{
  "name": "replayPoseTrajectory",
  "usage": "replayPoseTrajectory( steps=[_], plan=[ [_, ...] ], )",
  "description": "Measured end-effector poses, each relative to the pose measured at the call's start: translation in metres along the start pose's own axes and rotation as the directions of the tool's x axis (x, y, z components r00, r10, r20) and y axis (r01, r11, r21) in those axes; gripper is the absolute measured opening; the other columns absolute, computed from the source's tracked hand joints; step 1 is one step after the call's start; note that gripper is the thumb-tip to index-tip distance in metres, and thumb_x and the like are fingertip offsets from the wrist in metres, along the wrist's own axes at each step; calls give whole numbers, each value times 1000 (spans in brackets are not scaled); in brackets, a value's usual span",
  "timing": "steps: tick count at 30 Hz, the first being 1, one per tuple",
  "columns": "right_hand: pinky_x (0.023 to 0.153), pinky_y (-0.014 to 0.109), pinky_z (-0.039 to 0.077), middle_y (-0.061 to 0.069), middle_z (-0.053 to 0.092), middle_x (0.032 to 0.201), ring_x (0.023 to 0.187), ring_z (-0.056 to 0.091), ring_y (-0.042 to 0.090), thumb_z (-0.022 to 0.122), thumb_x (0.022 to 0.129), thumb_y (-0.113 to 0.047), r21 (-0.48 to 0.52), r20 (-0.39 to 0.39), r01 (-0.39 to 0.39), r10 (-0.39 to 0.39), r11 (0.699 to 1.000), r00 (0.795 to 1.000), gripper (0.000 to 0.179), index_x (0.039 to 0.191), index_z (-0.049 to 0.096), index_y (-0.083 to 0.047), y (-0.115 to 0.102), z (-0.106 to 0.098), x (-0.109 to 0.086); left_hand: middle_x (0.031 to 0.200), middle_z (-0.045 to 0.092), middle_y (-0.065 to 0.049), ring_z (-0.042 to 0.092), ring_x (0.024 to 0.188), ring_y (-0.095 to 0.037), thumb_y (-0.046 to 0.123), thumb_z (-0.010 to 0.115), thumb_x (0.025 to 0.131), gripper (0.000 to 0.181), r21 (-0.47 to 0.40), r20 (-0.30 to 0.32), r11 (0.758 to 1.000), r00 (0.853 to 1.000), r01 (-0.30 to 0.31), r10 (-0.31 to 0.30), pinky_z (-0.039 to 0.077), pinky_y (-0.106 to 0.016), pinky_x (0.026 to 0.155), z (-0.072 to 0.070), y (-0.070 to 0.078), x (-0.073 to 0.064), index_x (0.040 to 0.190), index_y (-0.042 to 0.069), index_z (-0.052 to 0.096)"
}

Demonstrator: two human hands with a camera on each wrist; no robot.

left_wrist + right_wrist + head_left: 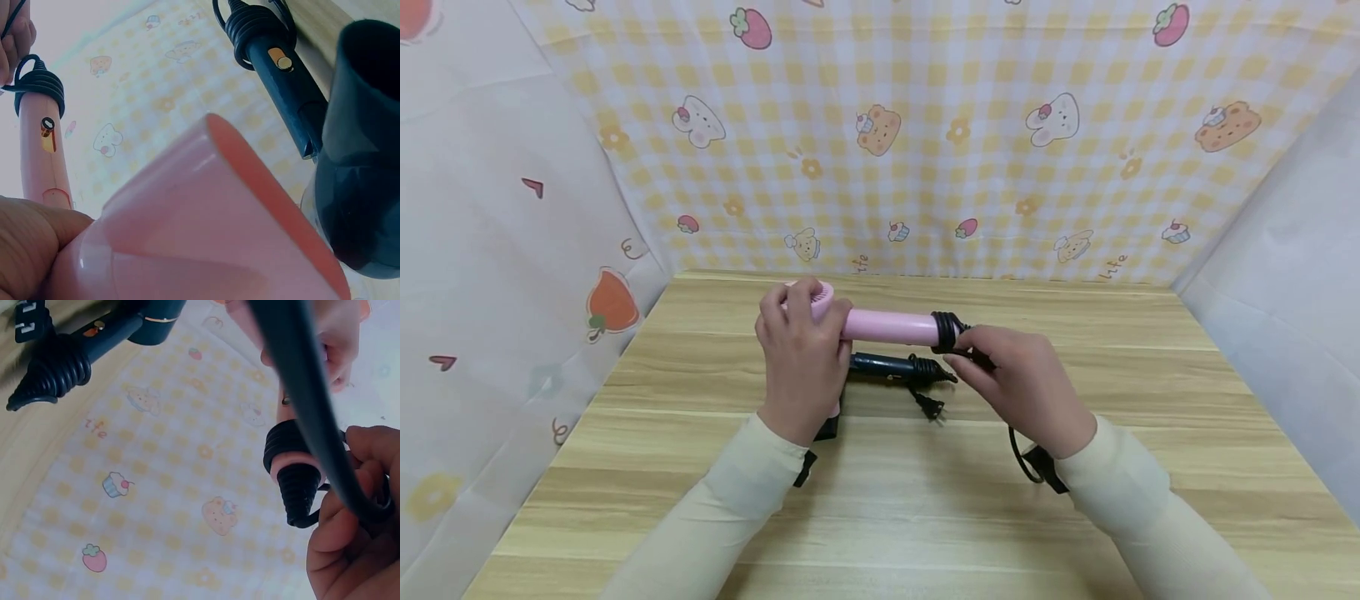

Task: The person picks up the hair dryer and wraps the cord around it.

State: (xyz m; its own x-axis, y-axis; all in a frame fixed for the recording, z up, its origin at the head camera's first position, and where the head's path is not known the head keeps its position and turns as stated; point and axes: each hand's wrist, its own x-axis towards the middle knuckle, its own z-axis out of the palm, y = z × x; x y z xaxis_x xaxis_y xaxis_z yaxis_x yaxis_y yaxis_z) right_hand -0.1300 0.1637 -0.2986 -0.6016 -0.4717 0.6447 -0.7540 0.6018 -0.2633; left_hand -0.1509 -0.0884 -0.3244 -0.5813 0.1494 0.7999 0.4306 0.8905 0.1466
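A pink hair dryer is held over the table, its handle pointing right. My left hand grips it round the head, and its wide pink nozzle fills the lower part of the left wrist view. Black cord coils wrap the handle's end. There my right hand pinches the cord, a stretch of which crosses the right wrist view close to the camera. Just nearer to me, a dark blue hair dryer lies on the table, its head partly hidden behind my left hand.
The dark dryer's cord is coiled round its handle, with its plug lying on the wooden table. A cloth with yellow checks and cartoon figures hangs behind the table's far edge. Pale cloth walls flank both sides.
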Motion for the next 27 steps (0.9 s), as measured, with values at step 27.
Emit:
replayPoseTrajectory(
  steps=[27],
  plan=[
    [52, 27, 38, -3, 60, 74, 57, 44, 12, 74, 89, -11, 85, 57, -214, 210, 973, 976, 16, 96, 60, -8, 10, -8, 24, 115, 53, -16, 41, 109, -42, 3, 82, 76, 23, 1, -116, 994, 988, -107, 106, 38, -56, 82, -3, -4, -2, 96, 7, 72]
  ],
)
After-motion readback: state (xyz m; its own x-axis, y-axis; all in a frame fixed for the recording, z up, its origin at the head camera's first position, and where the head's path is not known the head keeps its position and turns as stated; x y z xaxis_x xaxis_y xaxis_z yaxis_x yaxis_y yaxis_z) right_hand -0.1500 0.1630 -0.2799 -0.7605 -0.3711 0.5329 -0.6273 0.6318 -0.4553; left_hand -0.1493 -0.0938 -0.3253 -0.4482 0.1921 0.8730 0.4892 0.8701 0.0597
